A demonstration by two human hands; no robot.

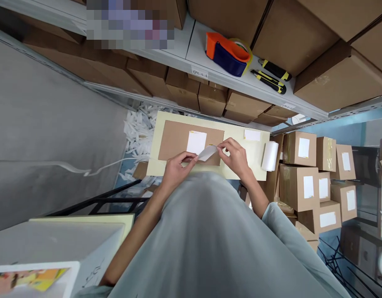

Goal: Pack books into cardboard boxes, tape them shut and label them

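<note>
Between my two hands a white label point(207, 153) is held tilted above a flat brown cardboard piece point(174, 140). My left hand point(180, 165) pinches its left lower corner. At its upper right edge, the fingers of my right hand point(233, 155) are closed on it. A square white label point(196, 141) lies on the cardboard just behind the held one. Under the cardboard is a pale yellow tabletop point(234, 165). Another small white label point(252, 135) lies at the table's right part, beyond my right hand.
A white roll point(269, 156) lies at the table's right end. Labelled cardboard boxes point(299, 188) are stacked to the right. On the shelf point(178, 39) above are an orange and blue tape dispenser point(226, 56) and box cutters point(268, 81). White paper scraps point(138, 132) heap at the left.
</note>
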